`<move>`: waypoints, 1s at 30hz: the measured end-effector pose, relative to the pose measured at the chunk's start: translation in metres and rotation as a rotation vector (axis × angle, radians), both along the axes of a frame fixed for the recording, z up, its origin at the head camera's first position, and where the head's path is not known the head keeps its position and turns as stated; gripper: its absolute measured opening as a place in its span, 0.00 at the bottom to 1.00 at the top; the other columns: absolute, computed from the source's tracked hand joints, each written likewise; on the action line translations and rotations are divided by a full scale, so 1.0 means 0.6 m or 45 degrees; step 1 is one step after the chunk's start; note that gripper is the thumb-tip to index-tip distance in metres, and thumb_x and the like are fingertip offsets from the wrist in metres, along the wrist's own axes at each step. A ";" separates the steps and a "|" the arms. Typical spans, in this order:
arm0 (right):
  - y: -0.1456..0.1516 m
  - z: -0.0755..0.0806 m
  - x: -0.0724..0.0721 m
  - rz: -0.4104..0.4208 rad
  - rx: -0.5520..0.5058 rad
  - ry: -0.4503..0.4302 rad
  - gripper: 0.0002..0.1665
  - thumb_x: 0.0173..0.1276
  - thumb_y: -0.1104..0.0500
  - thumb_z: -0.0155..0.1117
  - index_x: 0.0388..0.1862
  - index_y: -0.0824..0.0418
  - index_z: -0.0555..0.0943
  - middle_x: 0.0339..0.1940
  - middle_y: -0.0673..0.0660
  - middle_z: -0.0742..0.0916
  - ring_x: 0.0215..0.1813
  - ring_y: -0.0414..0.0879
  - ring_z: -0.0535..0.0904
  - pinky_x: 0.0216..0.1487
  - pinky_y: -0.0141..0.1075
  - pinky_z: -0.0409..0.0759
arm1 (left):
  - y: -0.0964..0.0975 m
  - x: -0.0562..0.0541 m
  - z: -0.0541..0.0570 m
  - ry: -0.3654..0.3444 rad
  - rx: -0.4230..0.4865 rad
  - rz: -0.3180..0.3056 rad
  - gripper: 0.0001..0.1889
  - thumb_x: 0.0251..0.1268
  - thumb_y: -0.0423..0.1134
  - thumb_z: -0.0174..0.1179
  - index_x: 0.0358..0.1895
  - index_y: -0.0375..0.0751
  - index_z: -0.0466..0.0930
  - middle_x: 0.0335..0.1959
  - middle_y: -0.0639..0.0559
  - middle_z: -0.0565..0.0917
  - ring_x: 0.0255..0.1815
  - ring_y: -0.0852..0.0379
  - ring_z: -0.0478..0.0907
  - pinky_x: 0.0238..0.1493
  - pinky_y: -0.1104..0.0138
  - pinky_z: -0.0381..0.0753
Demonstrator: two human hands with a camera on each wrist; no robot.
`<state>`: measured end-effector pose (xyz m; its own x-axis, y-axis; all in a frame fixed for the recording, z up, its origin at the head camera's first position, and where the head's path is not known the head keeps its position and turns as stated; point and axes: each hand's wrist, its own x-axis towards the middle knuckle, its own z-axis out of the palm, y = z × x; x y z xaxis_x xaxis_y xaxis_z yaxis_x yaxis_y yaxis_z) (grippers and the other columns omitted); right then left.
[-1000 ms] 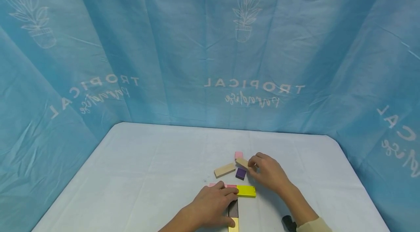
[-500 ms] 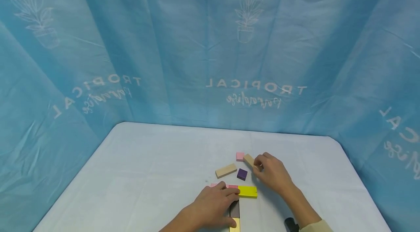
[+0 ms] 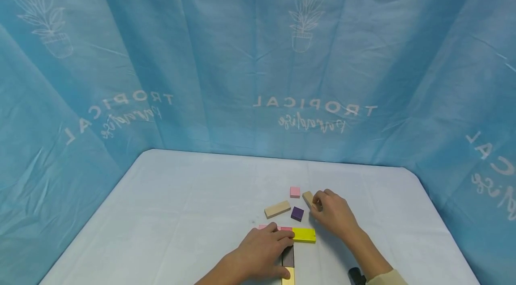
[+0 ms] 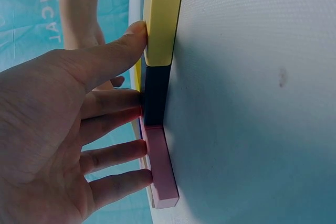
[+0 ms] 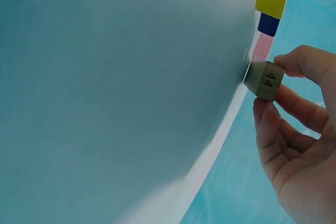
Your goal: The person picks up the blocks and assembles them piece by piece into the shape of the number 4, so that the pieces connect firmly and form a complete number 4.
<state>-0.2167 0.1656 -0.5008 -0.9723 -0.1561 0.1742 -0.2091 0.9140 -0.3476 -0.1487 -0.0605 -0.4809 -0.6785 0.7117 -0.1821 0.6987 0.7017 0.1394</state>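
Note:
My right hand [image 3: 332,213] pinches one end of a plain wooden block [image 5: 269,81] that bears the mark 44, close over the table. Left of it lie a small pink block [image 3: 294,192], a small dark purple block [image 3: 297,213] and a second wooden block [image 3: 277,209]. My left hand [image 3: 262,251] rests its straight fingertips on blocks joined in a T shape. Its thumb touches a pale yellow block [image 4: 161,19]; its other fingertips are at a dark block [image 4: 156,95] and a pink block [image 4: 163,166]. A bright yellow block [image 3: 304,235] forms the T's right arm.
The white-covered table [image 3: 181,204] ends at a blue printed curtain [image 3: 225,61] behind and on both sides. Near the right forearm, a black object [image 3: 355,275] shows at the wrist by the beige sleeve [image 3: 388,277].
The wooden block in my right hand has swung and slid to the right, away from the small pink and purple blocks. My left hand keeps its place on the joined blocks.

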 end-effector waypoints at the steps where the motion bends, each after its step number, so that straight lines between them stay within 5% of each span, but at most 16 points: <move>1: -0.001 -0.001 -0.001 0.004 0.002 -0.011 0.11 0.55 0.55 0.73 0.34 0.57 0.82 0.26 0.48 0.76 0.28 0.43 0.70 0.33 0.36 0.74 | 0.000 0.000 -0.001 0.007 0.000 -0.002 0.35 0.49 0.71 0.61 0.62 0.64 0.75 0.63 0.71 0.69 0.49 0.64 0.68 0.38 0.67 0.75; 14: -0.025 -0.003 0.000 0.048 -0.021 -0.146 0.15 0.53 0.54 0.74 0.36 0.56 0.79 0.25 0.49 0.73 0.26 0.43 0.69 0.28 0.34 0.71 | -0.004 0.000 -0.003 0.023 0.010 -0.018 0.35 0.50 0.72 0.60 0.62 0.64 0.74 0.64 0.71 0.68 0.49 0.64 0.67 0.36 0.68 0.74; 30: -0.072 0.002 0.008 0.060 -0.024 -0.174 0.14 0.55 0.51 0.72 0.33 0.54 0.77 0.23 0.49 0.72 0.24 0.43 0.68 0.24 0.35 0.68 | -0.005 0.001 -0.002 0.016 0.019 -0.030 0.35 0.51 0.71 0.59 0.62 0.62 0.74 0.65 0.71 0.68 0.52 0.64 0.67 0.39 0.67 0.75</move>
